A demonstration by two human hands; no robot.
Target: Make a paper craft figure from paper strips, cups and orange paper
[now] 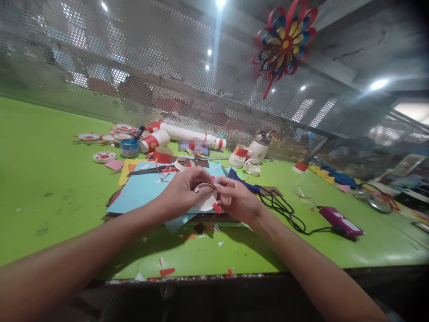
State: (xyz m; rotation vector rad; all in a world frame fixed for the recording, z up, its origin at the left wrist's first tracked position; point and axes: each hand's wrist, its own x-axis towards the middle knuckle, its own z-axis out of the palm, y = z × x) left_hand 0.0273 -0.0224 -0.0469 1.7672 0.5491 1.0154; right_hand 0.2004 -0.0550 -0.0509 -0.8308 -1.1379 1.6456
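Observation:
Both my hands meet over a sheet of light blue paper (140,190) on the green table (50,188). My left hand (182,190) and my right hand (236,199) pinch a small white paper cup piece (205,201) between them, fingers closed on its rim. A bit of red paper (216,208) shows at the piece's lower right edge. Red and white paper scraps (166,271) lie on the table below my hands.
Behind the blue sheet lie stacked paper cups (182,133), cut cup rings (238,156), round red-and-white discs (104,156), a blue jar (129,147) and a white bottle (258,145). A black cable (284,210) runs to a pink device (340,220). A paper pinwheel (284,42) hangs on the mesh wall.

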